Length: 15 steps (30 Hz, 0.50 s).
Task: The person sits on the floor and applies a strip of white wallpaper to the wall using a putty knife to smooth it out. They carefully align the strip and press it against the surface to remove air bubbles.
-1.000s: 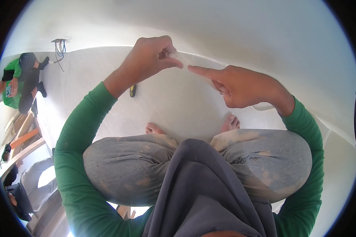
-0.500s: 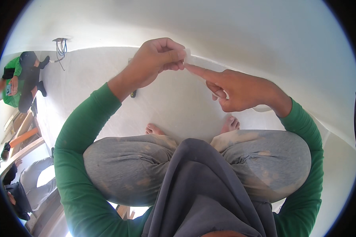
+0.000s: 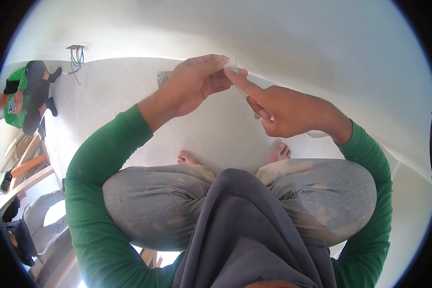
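The left hand (image 3: 195,80) pinches a small white piece (image 3: 231,64) in front of the white wall (image 3: 302,48). The right hand (image 3: 296,111) puts one finger against it, others curled; I can't tell if they hold anything. Poking too hard could make it slip.

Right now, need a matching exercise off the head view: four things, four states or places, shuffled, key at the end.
1. Left hand
2. Wires
3. Right hand
4. Left sleeve

a. index finger stretched out
b. green
c. holding a small white piece
d. hanging from the wall

Pairs: 1-c, 2-d, 3-a, 4-b
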Each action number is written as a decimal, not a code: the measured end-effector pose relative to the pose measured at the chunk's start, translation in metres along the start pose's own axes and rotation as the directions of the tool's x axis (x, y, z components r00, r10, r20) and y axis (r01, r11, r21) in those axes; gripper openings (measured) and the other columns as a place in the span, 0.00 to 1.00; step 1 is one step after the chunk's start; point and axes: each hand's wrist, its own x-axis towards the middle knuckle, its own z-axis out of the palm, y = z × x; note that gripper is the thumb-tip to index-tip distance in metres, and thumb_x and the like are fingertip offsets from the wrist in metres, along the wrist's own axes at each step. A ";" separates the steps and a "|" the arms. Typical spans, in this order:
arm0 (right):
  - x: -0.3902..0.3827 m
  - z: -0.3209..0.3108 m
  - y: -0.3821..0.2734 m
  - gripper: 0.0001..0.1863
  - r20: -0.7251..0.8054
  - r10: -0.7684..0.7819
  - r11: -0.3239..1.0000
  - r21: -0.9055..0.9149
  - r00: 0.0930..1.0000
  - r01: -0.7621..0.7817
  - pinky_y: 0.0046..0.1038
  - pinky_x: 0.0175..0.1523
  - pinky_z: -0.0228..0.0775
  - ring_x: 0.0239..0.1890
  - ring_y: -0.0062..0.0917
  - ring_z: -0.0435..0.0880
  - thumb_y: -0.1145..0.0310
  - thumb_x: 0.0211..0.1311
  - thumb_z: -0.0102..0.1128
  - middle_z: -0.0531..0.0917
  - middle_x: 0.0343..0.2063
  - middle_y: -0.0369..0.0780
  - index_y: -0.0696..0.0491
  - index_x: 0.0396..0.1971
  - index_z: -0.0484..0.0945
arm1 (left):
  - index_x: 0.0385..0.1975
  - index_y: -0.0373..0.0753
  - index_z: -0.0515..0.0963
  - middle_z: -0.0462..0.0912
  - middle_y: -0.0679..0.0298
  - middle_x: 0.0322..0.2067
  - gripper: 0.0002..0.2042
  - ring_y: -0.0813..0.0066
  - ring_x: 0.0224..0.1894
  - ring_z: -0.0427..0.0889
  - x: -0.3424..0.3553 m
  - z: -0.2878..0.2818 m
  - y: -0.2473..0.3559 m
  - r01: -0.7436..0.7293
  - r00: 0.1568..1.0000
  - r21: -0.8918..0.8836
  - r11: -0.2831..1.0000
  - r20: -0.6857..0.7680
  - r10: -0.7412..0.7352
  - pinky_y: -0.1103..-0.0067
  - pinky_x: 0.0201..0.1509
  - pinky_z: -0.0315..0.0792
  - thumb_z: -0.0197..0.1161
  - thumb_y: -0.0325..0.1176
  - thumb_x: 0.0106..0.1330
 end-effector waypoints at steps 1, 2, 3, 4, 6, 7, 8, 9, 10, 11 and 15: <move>0.000 0.001 0.000 0.56 -0.012 0.013 0.999 -0.039 1.000 -0.014 0.43 0.39 0.74 0.29 0.42 0.84 0.83 0.59 0.54 0.80 0.25 0.46 0.57 0.86 0.35 | 0.60 0.34 0.78 0.87 0.55 0.56 0.16 0.63 0.66 0.84 -0.002 0.001 0.001 0.004 1.000 0.005 1.000 0.009 -0.004 0.64 0.75 0.74 0.54 0.40 0.88; 0.001 0.002 -0.001 0.56 -0.023 0.027 0.996 -0.079 0.999 -0.029 0.44 0.38 0.74 0.29 0.43 0.84 0.84 0.59 0.54 0.79 0.24 0.47 0.56 0.86 0.36 | 0.60 0.34 0.78 0.87 0.54 0.56 0.16 0.63 0.66 0.84 -0.003 0.001 0.001 0.008 1.000 0.006 1.000 0.018 -0.008 0.65 0.75 0.74 0.54 0.41 0.88; 0.001 0.001 -0.003 0.56 -0.037 0.040 0.991 -0.124 0.998 -0.045 0.44 0.37 0.73 0.28 0.43 0.84 0.84 0.59 0.54 0.79 0.23 0.47 0.55 0.87 0.38 | 0.60 0.34 0.78 0.87 0.55 0.56 0.17 0.63 0.65 0.84 -0.003 0.001 0.001 0.010 1.000 0.040 0.999 -0.014 -0.009 0.65 0.74 0.74 0.54 0.41 0.88; 0.002 0.001 -0.005 0.56 -0.053 0.053 0.984 -0.169 0.997 -0.061 0.45 0.37 0.72 0.28 0.43 0.84 0.84 0.58 0.54 0.78 0.22 0.47 0.54 0.87 0.39 | 0.60 0.34 0.79 0.87 0.56 0.56 0.17 0.64 0.64 0.85 -0.003 0.000 0.000 0.013 0.999 0.074 0.997 -0.045 -0.009 0.65 0.74 0.74 0.55 0.42 0.87; 0.002 0.000 -0.008 0.56 -0.074 0.072 0.973 -0.214 0.995 -0.086 0.45 0.36 0.72 0.27 0.44 0.83 0.85 0.58 0.54 0.78 0.21 0.47 0.53 0.87 0.41 | 0.60 0.34 0.80 0.87 0.58 0.54 0.18 0.66 0.62 0.85 -0.002 0.000 0.001 0.025 0.996 0.131 0.991 -0.086 -0.014 0.67 0.73 0.74 0.57 0.43 0.87; 0.002 -0.001 -0.009 0.56 -0.078 0.080 0.972 -0.213 0.994 -0.095 0.45 0.35 0.71 0.27 0.43 0.83 0.85 0.57 0.54 0.78 0.21 0.47 0.52 0.87 0.42 | 0.60 0.35 0.80 0.88 0.59 0.54 0.18 0.68 0.61 0.85 -0.002 -0.002 0.001 0.035 0.995 0.151 0.988 -0.095 -0.021 0.67 0.72 0.74 0.58 0.44 0.86; 0.001 -0.001 -0.010 0.56 -0.083 0.086 0.972 -0.212 0.993 -0.102 0.45 0.35 0.71 0.26 0.43 0.83 0.85 0.57 0.54 0.77 0.21 0.47 0.52 0.87 0.43 | 0.59 0.35 0.81 0.88 0.61 0.53 0.18 0.69 0.59 0.85 -0.002 -0.002 0.003 0.045 0.994 0.174 0.984 -0.105 -0.027 0.68 0.71 0.74 0.59 0.44 0.86; 0.001 -0.002 -0.010 0.56 -0.091 0.086 0.969 -0.225 0.992 -0.105 0.45 0.36 0.72 0.26 0.43 0.82 0.85 0.56 0.54 0.77 0.22 0.46 0.50 0.87 0.43 | 0.59 0.35 0.81 0.88 0.62 0.52 0.18 0.71 0.58 0.85 -0.003 -0.002 0.003 0.038 0.997 0.189 0.981 -0.080 -0.024 0.68 0.70 0.74 0.59 0.45 0.85; 0.000 -0.002 -0.009 0.57 -0.099 0.086 0.965 -0.238 0.991 -0.108 0.45 0.36 0.73 0.26 0.42 0.81 0.85 0.56 0.54 0.78 0.23 0.46 0.49 0.88 0.44 | 0.59 0.36 0.82 0.88 0.64 0.52 0.18 0.72 0.58 0.84 -0.003 -0.001 0.003 0.031 0.998 0.205 0.978 -0.054 -0.020 0.69 0.70 0.75 0.60 0.45 0.85; -0.001 -0.002 -0.008 0.57 -0.108 0.089 0.962 -0.250 0.990 -0.114 0.45 0.37 0.73 0.25 0.42 0.80 0.85 0.55 0.53 0.78 0.24 0.46 0.48 0.88 0.44 | 0.59 0.37 0.82 0.88 0.65 0.51 0.18 0.74 0.57 0.84 -0.003 -0.002 0.003 0.024 0.999 0.220 0.975 -0.026 -0.019 0.69 0.69 0.75 0.61 0.46 0.84; 0.000 -0.005 -0.017 0.56 -0.073 0.137 0.940 -0.304 0.988 -0.153 0.45 0.37 0.73 0.26 0.42 0.81 0.85 0.55 0.54 0.78 0.23 0.47 0.48 0.88 0.46 | 0.55 0.38 0.84 0.87 0.67 0.47 0.18 0.77 0.52 0.83 -0.004 0.005 0.004 0.019 0.991 0.332 0.943 -0.132 0.027 0.75 0.63 0.74 0.64 0.48 0.82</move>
